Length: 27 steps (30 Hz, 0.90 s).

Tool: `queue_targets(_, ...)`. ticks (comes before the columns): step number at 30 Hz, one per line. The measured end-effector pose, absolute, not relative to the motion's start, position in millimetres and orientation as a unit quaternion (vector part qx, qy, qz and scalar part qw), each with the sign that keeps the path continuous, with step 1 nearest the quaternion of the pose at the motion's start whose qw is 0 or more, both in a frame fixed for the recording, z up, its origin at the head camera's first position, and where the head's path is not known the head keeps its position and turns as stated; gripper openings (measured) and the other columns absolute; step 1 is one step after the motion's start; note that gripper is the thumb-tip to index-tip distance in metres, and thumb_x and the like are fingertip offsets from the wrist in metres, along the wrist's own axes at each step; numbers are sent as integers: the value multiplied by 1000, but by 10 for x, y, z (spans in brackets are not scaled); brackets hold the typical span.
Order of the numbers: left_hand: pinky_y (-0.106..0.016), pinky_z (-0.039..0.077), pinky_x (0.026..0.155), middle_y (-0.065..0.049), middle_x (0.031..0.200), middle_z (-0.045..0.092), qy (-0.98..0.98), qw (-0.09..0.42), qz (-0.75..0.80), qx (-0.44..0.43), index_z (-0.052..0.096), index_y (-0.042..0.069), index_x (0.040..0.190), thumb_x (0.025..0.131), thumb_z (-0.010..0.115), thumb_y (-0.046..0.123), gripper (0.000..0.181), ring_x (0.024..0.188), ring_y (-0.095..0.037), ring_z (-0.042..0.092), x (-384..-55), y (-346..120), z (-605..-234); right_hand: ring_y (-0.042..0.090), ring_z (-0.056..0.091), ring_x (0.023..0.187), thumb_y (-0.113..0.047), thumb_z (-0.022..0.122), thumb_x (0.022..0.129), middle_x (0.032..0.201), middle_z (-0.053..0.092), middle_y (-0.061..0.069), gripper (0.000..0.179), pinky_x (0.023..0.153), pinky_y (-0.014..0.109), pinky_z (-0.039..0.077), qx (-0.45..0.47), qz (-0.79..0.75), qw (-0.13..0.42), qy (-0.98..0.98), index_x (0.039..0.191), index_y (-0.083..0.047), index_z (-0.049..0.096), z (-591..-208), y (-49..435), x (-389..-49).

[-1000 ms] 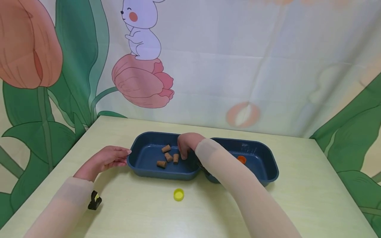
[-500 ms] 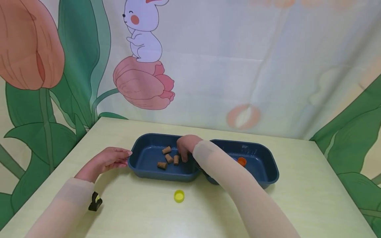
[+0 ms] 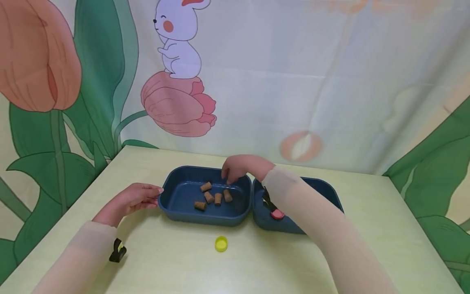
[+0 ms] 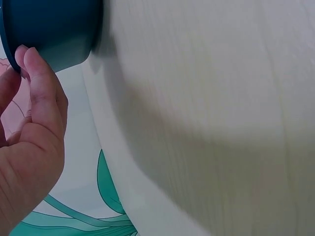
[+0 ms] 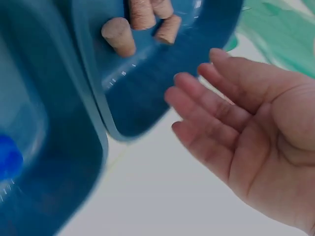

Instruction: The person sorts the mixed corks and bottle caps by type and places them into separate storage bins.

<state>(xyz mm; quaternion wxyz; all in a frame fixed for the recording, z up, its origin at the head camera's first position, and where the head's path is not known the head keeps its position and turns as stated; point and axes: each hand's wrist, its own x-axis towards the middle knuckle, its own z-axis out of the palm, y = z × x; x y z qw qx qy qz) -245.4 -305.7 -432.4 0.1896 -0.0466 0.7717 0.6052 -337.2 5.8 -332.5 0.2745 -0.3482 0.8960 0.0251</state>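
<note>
My left hand (image 3: 137,199) pinches the rim at the left end of the left blue tray (image 3: 205,220). In the left wrist view its thumb and fingertips meet at the rim of that tray (image 4: 54,34). Several cork stoppers (image 3: 208,197) lie inside. One cork (image 3: 227,196) stands tilted at the right of the group, below my right hand (image 3: 238,167). The right hand is over the tray's back right corner, fingers loosely extended and holding nothing. In the right wrist view the same cork (image 5: 118,37) is apart from the relaxed fingers (image 5: 202,96).
Close against it on the right stands a second blue tray (image 3: 262,222), partly hidden by the right sleeve. It holds a pinkish-red round piece (image 3: 277,214) and a blue piece (image 5: 9,157). A yellow bottle cap (image 3: 221,244) lies on the table in front. A printed cloth hangs behind.
My right hand has let go of a cork in the left tray and risen up and to the right, uncovering it. The left hand stays at the rim.
</note>
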Motion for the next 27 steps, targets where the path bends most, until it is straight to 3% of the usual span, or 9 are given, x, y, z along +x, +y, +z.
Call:
queue_targets(9, -17, 61, 70, 8, 76, 68, 774, 189, 603, -44, 57, -12, 130, 106, 55, 18, 38, 70, -4, 66, -2447, -3050, -4312, 28, 65, 120, -16, 60, 103, 127, 71, 13, 32, 107, 39, 54, -395, -67, 200, 894, 132, -4, 65, -3066, 584, -3059)
queue_targets(19, -17, 61, 70, 8, 75, 67, 772, 189, 605, -42, 59, -10, 127, 106, 56, 18, 35, 70, -3, 65, -2453, -3038, -4334, 16, 68, 102, -21, 61, 103, 116, 74, 5, 27, 93, 32, 59, -393, -194, 158, 885, 127, -9, 67, -3104, 987, -2565)
queue_targets(27, -17, 61, 69, 8, 75, 68, 772, 190, 605, -42, 61, -8, 123, 105, 57, 18, 32, 70, -4, 66, -2469, -3046, -4340, 20, 68, 110, -19, 62, 103, 122, 73, 7, 25, 97, 32, 58, -402, -250, 133, 871, 126, -10, 68, -3293, 1107, -2217)
